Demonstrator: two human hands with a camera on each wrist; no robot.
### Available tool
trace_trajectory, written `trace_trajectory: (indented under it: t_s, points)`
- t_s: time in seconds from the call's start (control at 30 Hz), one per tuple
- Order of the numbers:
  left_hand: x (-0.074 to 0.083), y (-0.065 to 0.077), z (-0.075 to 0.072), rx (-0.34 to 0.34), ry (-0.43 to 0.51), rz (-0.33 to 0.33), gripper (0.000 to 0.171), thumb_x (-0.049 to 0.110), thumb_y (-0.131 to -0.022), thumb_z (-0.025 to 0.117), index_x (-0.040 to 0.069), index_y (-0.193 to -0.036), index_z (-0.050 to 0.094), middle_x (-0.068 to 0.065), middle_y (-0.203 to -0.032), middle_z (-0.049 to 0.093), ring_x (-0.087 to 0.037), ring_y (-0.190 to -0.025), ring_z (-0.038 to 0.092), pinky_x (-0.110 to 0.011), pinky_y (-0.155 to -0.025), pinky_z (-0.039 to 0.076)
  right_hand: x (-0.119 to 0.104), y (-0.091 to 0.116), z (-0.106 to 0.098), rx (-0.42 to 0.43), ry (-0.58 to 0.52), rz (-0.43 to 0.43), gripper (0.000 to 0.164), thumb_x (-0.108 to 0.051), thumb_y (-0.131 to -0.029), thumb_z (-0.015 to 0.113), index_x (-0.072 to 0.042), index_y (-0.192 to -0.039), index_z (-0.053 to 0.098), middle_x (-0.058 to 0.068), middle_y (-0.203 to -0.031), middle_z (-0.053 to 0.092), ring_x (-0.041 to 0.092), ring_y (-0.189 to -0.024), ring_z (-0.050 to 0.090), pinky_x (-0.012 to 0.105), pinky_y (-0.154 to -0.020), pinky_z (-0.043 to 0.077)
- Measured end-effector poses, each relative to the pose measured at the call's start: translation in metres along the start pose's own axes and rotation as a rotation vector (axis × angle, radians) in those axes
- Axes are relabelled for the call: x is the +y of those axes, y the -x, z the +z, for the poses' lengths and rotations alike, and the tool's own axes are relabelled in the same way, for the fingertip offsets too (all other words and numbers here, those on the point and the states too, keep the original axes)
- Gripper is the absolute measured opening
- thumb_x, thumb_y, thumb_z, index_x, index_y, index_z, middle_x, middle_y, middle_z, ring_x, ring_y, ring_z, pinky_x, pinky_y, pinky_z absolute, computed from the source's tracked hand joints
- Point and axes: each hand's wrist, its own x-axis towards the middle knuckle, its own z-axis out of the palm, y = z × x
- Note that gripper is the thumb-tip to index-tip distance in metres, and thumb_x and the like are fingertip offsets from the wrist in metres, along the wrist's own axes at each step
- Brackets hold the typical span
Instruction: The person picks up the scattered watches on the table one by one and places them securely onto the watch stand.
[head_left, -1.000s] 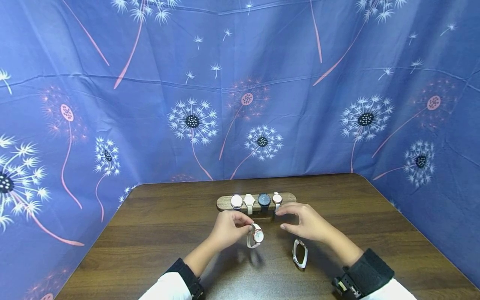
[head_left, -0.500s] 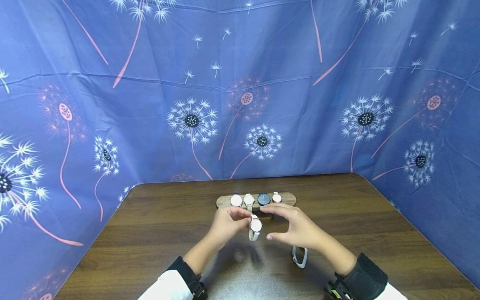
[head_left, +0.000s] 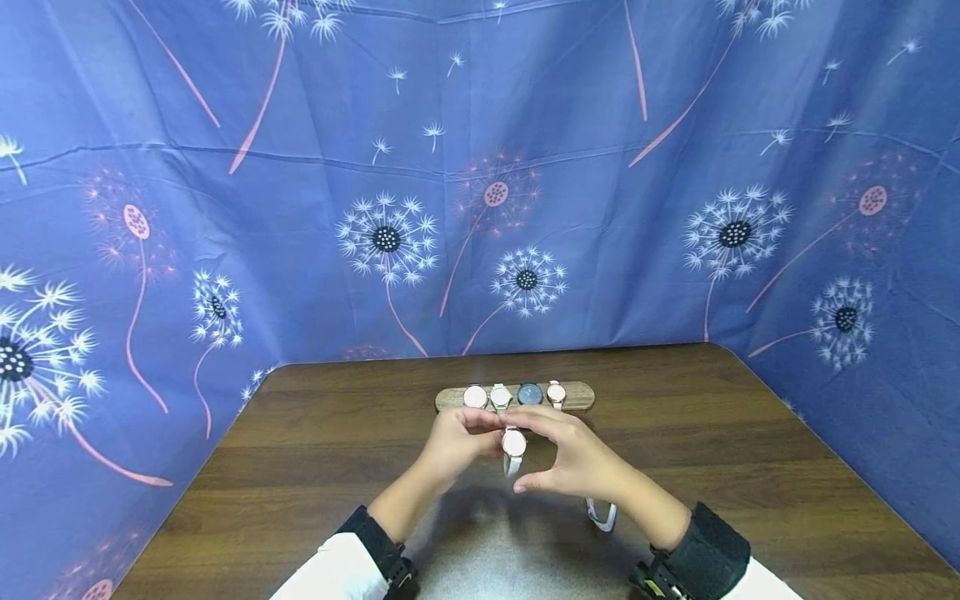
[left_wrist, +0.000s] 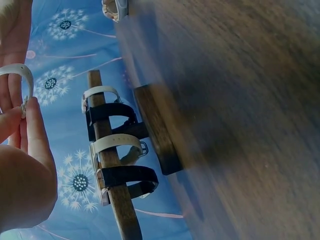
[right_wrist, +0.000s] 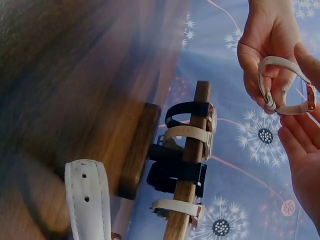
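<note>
A white-strapped wristwatch point(head_left: 513, 443) with a round pale dial hangs above the table, its strap in a loop. My left hand point(head_left: 453, 450) pinches it by the strap, seen from the side in the left wrist view. My right hand point(head_left: 585, 458) reaches in from the other side. Its fingertips are at the top of the watch, and whether they touch cannot be told; the thumb stays apart, lower down. Behind both hands is a wooden watch stand point(head_left: 581, 397) carrying several watches, with black and pale straps. The right wrist view shows the same held watch point(right_wrist: 280, 61) between both hands.
Another white-strapped watch point(head_left: 600, 517) lies on the wooden table point(head_left: 300, 450), partly hidden by my right forearm. Its strap point(right_wrist: 87, 200) looms close in the right wrist view. A blue dandelion-print cloth point(head_left: 450, 208) hangs behind the table.
My right hand has moved left from beside the stand to the held watch. My left hand has raised the watch slightly, and its dial has turned to face the head camera.
</note>
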Motion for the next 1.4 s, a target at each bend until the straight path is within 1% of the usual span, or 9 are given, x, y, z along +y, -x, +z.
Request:
trace_trajectory:
  t_s: [0.13, 0.23, 0.33, 0.53, 0.8, 1.0, 1.17, 1.3, 1.4]
  points:
    - [0.0014, 0.0008, 0.0016, -0.018, 0.001, 0.019, 0.019, -0.009, -0.083, 0.068, -0.019, -0.099, 0.065, -0.020, -0.094, 0.071, -0.016, -0.077, 0.069, -0.036, -0.072, 0.060, 0.0006, -0.0023, 0.0019, 0.052, 0.012, -0.047, 0.069, -0.012, -0.058, 0.093, -0.002, -0.120, 0.065, 0.007, -0.121, 0.065, 0.024, -0.111, 0.061, 0.028, -0.101, 0.045]
    - [0.0014, 0.0011, 0.0025, -0.018, -0.008, 0.025, 0.019, -0.009, -0.083, 0.068, -0.018, -0.099, 0.065, -0.020, -0.094, 0.072, -0.015, -0.075, 0.069, -0.034, -0.071, 0.060, 0.0014, -0.0029, 0.0033, 0.081, 0.032, -0.067, 0.064, -0.012, -0.059, 0.093, -0.002, -0.116, 0.067, 0.007, -0.117, 0.065, 0.023, -0.106, 0.063, 0.025, -0.099, 0.045]
    - [0.0013, 0.0014, 0.0035, 0.002, -0.017, 0.021, 0.018, -0.009, -0.083, 0.069, -0.017, -0.098, 0.066, -0.019, -0.092, 0.072, -0.015, -0.073, 0.069, -0.033, -0.070, 0.060, 0.0027, -0.0024, 0.0053, 0.096, 0.049, -0.073, 0.061, -0.014, -0.058, 0.093, -0.002, -0.113, 0.068, 0.007, -0.115, 0.065, 0.023, -0.104, 0.063, 0.023, -0.098, 0.045]
    - [0.0008, 0.0019, 0.0050, 0.047, -0.040, 0.025, 0.015, -0.006, -0.083, 0.070, -0.014, -0.096, 0.068, -0.017, -0.088, 0.072, -0.015, -0.071, 0.069, -0.032, -0.069, 0.060, 0.0019, -0.0015, 0.0078, 0.107, 0.065, -0.072, 0.060, -0.014, -0.059, 0.092, -0.001, -0.112, 0.069, 0.006, -0.114, 0.066, 0.022, -0.103, 0.063, 0.020, -0.098, 0.044]
    - [-0.0002, 0.0010, 0.0058, 0.066, -0.071, 0.065, 0.014, -0.006, -0.083, 0.070, -0.014, -0.094, 0.069, -0.017, -0.087, 0.072, -0.013, -0.070, 0.068, -0.030, -0.068, 0.060, -0.0007, -0.0031, 0.0077, 0.113, 0.064, -0.066, 0.059, -0.009, -0.060, 0.092, -0.002, -0.114, 0.069, 0.005, -0.113, 0.066, 0.022, -0.104, 0.063, 0.021, -0.098, 0.045]
    - [-0.0014, 0.0007, 0.0045, 0.054, -0.083, 0.071, 0.014, -0.007, -0.083, 0.069, -0.014, -0.094, 0.068, -0.015, -0.087, 0.072, -0.011, -0.070, 0.067, -0.029, -0.067, 0.059, 0.0000, -0.0022, 0.0082, 0.126, 0.056, -0.069, 0.059, -0.008, -0.060, 0.091, -0.002, -0.114, 0.069, 0.005, -0.114, 0.066, 0.023, -0.104, 0.063, 0.021, -0.098, 0.044]
    - [-0.0011, 0.0011, 0.0038, 0.031, -0.045, 0.050, 0.015, -0.008, -0.083, 0.068, -0.014, -0.096, 0.068, -0.017, -0.089, 0.072, -0.014, -0.073, 0.069, -0.031, -0.070, 0.060, 0.0001, -0.0020, 0.0088, 0.127, 0.057, -0.070, 0.060, -0.007, -0.059, 0.092, -0.002, -0.115, 0.069, 0.005, -0.114, 0.066, 0.023, -0.104, 0.063, 0.021, -0.098, 0.044]
    - [-0.0018, 0.0021, 0.0032, 0.017, -0.019, 0.053, 0.016, -0.010, -0.083, 0.067, -0.016, -0.098, 0.067, -0.019, -0.091, 0.071, -0.016, -0.075, 0.070, -0.033, -0.072, 0.060, -0.0002, -0.0015, 0.0081, 0.121, 0.056, -0.071, 0.060, -0.007, -0.060, 0.092, -0.002, -0.114, 0.069, 0.005, -0.113, 0.066, 0.023, -0.104, 0.063, 0.020, -0.098, 0.044]
    - [-0.0015, 0.0028, 0.0025, 0.012, -0.018, 0.055, 0.017, -0.010, -0.083, 0.067, -0.015, -0.100, 0.067, -0.021, -0.094, 0.071, -0.017, -0.078, 0.070, -0.034, -0.073, 0.059, 0.0001, -0.0009, 0.0070, 0.121, 0.062, -0.078, 0.060, -0.008, -0.060, 0.091, -0.001, -0.114, 0.069, 0.006, -0.113, 0.066, 0.023, -0.103, 0.063, 0.019, -0.098, 0.043]
